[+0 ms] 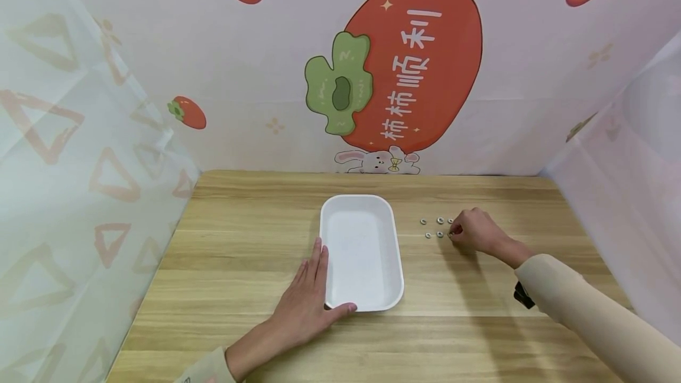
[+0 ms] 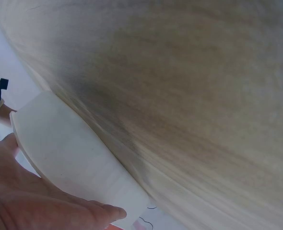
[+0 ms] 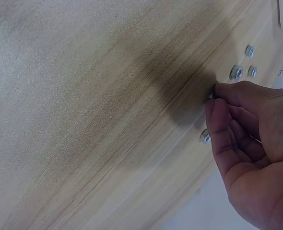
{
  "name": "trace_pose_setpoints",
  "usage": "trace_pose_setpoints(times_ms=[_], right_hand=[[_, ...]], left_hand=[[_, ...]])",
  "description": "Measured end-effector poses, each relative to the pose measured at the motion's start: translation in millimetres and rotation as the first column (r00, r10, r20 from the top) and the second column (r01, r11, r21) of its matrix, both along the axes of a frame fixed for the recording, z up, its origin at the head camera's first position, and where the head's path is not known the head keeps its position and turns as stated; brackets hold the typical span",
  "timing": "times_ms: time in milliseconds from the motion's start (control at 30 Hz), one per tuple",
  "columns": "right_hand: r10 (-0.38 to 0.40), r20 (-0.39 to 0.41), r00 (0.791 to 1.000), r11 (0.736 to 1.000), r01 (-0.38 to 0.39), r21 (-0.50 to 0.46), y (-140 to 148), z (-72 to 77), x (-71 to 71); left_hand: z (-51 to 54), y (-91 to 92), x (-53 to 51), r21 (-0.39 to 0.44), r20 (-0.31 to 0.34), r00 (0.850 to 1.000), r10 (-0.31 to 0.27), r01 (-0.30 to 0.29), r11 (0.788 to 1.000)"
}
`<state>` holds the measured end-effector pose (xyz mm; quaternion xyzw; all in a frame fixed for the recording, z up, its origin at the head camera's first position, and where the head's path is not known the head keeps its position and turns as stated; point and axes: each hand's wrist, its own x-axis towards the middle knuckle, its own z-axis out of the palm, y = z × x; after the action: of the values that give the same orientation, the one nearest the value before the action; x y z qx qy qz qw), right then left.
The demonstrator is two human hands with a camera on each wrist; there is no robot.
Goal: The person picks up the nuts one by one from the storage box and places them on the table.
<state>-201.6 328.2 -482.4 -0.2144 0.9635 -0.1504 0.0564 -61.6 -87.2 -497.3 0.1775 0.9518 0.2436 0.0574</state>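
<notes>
A white rectangular tray (image 1: 362, 253) sits on the wooden table. My left hand (image 1: 303, 306) rests along its left side, fingers straight against the rim and thumb at the near edge; the left wrist view shows the palm beside the tray's outer wall (image 2: 69, 148). To the right of the tray, my right hand (image 1: 479, 230) pinches a small silvery metal nut between thumb and index fingertip, at table level; the fingertips mostly cover it (image 3: 214, 92). Several similar nuts (image 1: 440, 220) lie nearby in two short rows, and one nut (image 3: 205, 136) is just beside the right fingers.
The wooden table (image 1: 239, 223) meets a printed curtain (image 1: 255, 75) at the back, and curtains hang on both sides. A dark strap piece (image 1: 524, 295) shows at the right sleeve.
</notes>
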Motion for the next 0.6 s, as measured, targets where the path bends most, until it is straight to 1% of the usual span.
trace_pose_setpoints(times_ms=[333, 600], right_hand=[[-0.034, 0.038, 0.999, 0.999, 0.033, 0.015, 0.1, 0.0, 0.2], [-0.039, 0.034, 0.999, 0.999, 0.039, 0.011, -3.8, 1.0, 2.3]], left_hand=[[-0.3, 0.7, -0.3, -0.004, -0.003, 1.000, -0.007, 0.007, 1.000], [-1.4, -1.0, -1.5, -0.004, -0.011, 1.000, -0.006, 0.006, 1.000]])
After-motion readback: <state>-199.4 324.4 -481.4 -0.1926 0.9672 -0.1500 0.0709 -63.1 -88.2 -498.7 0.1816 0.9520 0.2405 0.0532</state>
